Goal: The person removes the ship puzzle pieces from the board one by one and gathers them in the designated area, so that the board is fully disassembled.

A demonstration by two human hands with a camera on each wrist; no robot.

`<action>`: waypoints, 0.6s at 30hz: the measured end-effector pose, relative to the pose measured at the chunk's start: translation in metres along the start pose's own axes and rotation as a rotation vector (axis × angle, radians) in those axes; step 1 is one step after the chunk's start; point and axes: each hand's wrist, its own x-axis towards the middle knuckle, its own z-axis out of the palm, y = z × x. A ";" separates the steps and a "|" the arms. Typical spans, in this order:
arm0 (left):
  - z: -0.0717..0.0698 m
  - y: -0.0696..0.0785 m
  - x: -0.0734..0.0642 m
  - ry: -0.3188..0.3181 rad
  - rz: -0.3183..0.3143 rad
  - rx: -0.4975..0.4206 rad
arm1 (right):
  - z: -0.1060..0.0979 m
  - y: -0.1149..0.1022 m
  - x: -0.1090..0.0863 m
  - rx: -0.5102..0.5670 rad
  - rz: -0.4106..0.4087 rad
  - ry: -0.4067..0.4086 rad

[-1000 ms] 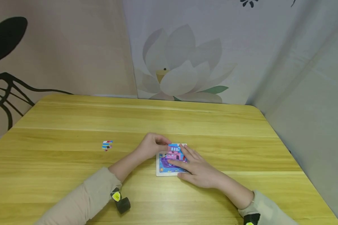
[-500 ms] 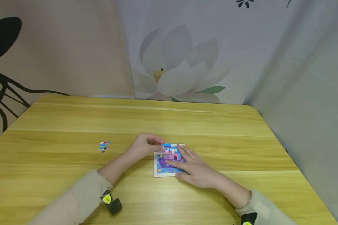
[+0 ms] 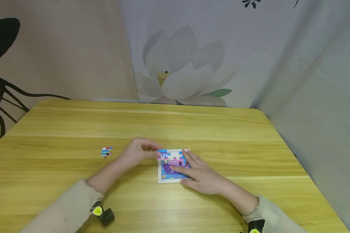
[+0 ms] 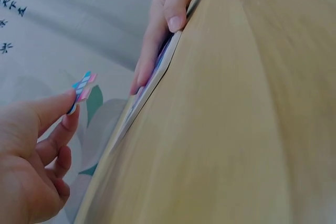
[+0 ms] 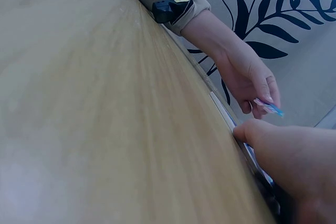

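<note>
A small jigsaw puzzle with a white frame [image 3: 159, 176] lies on the table, showing a purple and pink picture on blue. My right hand [image 3: 202, 176] rests on its right side, fingers spread flat over the picture and covering part of it. Between thumb and fingertips, my left hand [image 3: 138, 151] pinches a blue, white and pink puzzle piece [image 4: 83, 88]. In the left wrist view this piece is up in the air, apart from the frame. From the head it overlaps the puzzle's upper left corner.
Several loose puzzle pieces [image 3: 106, 152] lie in a small cluster to the left of my left hand. The wooden table [image 3: 221, 129] reaches back to a curtain [image 3: 189, 64] with a printed flower.
My left hand has drawn leftward with the pinched puzzle piece, off the puzzle's upper part, where a pale patch now shows. My right hand stays on the puzzle. The head view has shifted slightly.
</note>
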 end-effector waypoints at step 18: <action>-0.040 -0.011 -0.020 0.006 0.011 0.048 | 0.001 -0.001 0.000 -0.013 0.015 -0.003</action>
